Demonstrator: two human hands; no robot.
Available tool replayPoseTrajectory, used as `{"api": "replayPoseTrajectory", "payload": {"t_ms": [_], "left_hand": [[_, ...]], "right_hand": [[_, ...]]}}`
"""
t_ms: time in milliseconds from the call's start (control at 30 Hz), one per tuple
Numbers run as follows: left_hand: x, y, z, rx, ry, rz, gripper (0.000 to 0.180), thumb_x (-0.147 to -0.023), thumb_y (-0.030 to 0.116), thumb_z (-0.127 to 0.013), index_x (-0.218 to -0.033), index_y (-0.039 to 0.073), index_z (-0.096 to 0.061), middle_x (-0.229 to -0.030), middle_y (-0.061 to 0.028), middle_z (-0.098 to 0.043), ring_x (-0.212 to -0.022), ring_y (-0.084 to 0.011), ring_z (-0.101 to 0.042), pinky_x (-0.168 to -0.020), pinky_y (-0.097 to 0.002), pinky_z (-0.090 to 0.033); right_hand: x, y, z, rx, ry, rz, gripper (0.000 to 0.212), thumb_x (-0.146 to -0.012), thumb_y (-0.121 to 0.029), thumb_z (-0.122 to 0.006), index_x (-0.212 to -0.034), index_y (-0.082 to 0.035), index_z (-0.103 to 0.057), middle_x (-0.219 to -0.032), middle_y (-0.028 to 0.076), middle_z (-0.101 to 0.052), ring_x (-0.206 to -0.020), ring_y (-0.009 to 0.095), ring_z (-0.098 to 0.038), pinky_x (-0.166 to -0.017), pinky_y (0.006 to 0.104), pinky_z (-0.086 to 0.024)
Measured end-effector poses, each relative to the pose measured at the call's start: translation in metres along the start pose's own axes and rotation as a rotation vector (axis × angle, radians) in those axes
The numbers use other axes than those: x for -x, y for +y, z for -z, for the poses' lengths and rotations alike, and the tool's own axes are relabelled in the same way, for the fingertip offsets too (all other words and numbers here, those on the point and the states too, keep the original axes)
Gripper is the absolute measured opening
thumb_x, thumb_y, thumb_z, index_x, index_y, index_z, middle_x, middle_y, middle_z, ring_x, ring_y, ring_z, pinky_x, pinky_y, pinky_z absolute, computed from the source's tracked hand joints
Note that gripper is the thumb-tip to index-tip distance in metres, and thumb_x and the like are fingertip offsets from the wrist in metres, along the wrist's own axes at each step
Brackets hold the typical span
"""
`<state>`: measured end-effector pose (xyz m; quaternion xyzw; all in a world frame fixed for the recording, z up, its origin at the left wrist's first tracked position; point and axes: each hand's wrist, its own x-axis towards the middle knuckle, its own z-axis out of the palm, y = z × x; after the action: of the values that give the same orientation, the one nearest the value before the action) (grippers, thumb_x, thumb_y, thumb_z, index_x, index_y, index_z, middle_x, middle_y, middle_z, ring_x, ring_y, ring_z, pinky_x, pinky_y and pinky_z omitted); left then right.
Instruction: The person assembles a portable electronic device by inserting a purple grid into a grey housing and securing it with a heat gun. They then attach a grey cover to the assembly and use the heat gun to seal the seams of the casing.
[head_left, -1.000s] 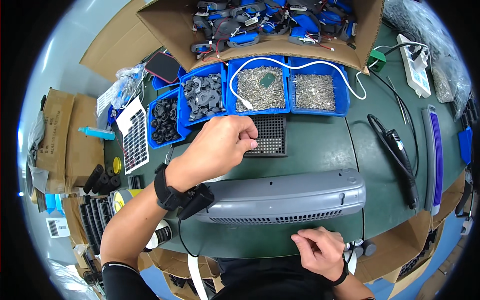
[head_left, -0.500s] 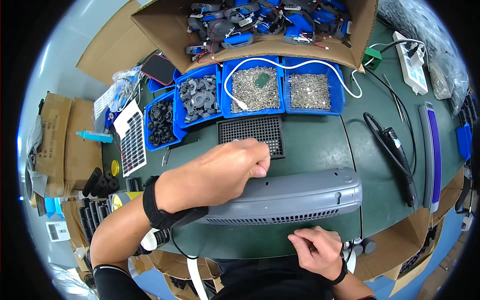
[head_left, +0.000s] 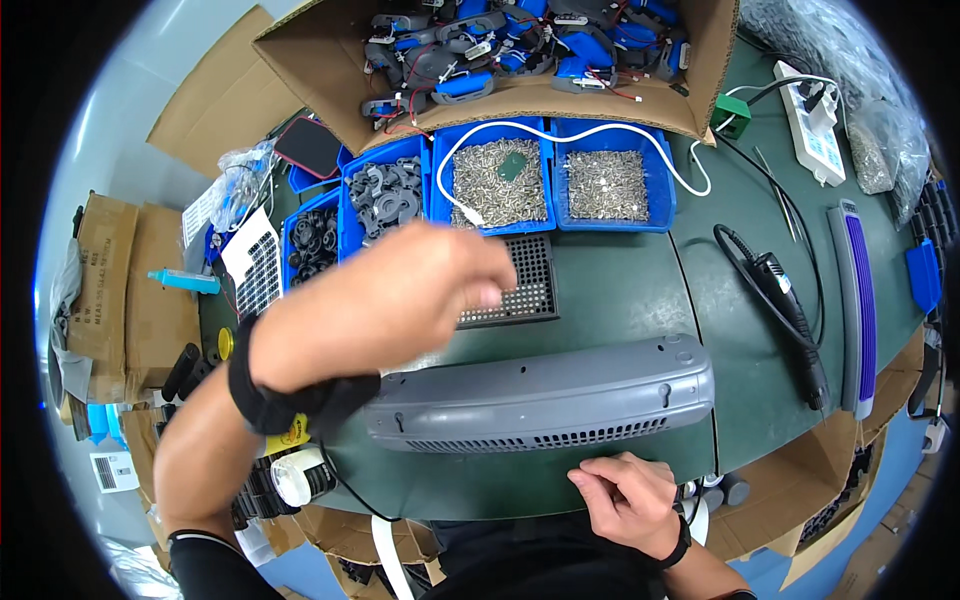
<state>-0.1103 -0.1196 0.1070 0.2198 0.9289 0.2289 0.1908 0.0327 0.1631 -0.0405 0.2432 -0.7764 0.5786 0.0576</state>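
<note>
Hovering blurred above the long grey vented plastic housing [head_left: 545,398] on the green counter [head_left: 620,290], left hand [head_left: 390,300] fingers seemingly pinched, right hand [head_left: 628,500] curled loosely beside it; any small part could drop.

Left hand [head_left: 400,300] now above grey housing [head_left: 545,395]

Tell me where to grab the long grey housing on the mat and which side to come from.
Grip the grey housing at its right end, coming from the right. That rounded end is bare; the left hand hangs over the left end, and the right hand sits by the slotted near edge. Being long and narrow, it would probably tip if lifted one-handed.
</note>
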Motion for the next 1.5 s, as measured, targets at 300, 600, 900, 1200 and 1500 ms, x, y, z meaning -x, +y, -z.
{"api": "replayPoseTrajectory", "payload": {"t_ms": [300,600,900,1200,1500], "left_hand": [[-0.073,-0.066,-0.01,-0.401,0.161,-0.041,0.016,-0.091,-0.001,-0.07,-0.106,-0.004,-0.073,-0.098,-0.0233,-0.075,-0.095,-0.0435,-0.073,-0.083,-0.0498,-0.057],[-0.07,-0.046,-0.002,-0.085,0.251,0.101,0.014,-0.097,-0.004,-0.067,-0.11,-0.003,-0.069,-0.099,-0.0145,-0.074,-0.089,-0.0269,-0.07,-0.083,-0.0401,-0.057],[-0.068,0.049,-0.057,0.481,-0.101,-0.05,0.016,-0.105,0.001,-0.062,-0.121,0.001,-0.059,-0.097,-0.0119,-0.069,-0.088,-0.0209,-0.068,-0.08,-0.0376,-0.055],[-0.084,0.057,-0.066,0.428,-0.139,-0.081,0.021,-0.102,-0.002,-0.063,-0.122,-0.001,-0.057,-0.097,-0.0169,-0.07,-0.089,-0.0302,-0.071,-0.081,-0.0417,-0.055],[-0.063,0.066,-0.052,0.481,-0.076,0.042,0.033,-0.106,-0.001,-0.06,-0.139,0.0,-0.058,-0.113,-0.0203,-0.078,-0.104,-0.0234,-0.076,-0.092,-0.0361,-0.058]], "right_hand": [[0.001,-0.005,0.001,-0.003,-0.002,-0.049,0.017,-0.082,0.0,-0.09,-0.091,-0.002,-0.076,-0.067,0.005,-0.067,-0.048,0.017,-0.059,-0.045,0.0291,-0.043],[0.0,-0.001,0.0,-0.006,0.009,-0.003,0.018,-0.081,0.0,-0.09,-0.092,-0.003,-0.075,-0.067,0.005,-0.067,-0.049,0.018,-0.059,-0.045,0.0294,-0.044],[-0.002,-0.004,0.004,0.004,-0.029,-0.003,0.02,-0.083,0.0,-0.089,-0.095,-0.002,-0.074,-0.069,0.006,-0.067,-0.052,0.02,-0.062,-0.047,0.0318,-0.047],[-0.002,-0.002,0.005,-0.019,-0.011,0.004,0.02,-0.084,0.001,-0.088,-0.097,0.0,-0.073,-0.072,0.007,-0.069,-0.056,0.022,-0.066,-0.05,0.0329,-0.051],[0.0,-0.009,0.022,-0.162,-0.017,-0.094,0.015,-0.084,0.0,-0.088,-0.091,-0.001,-0.075,-0.073,0.007,-0.071,-0.057,0.022,-0.066,-0.052,0.0313,-0.05]]}}
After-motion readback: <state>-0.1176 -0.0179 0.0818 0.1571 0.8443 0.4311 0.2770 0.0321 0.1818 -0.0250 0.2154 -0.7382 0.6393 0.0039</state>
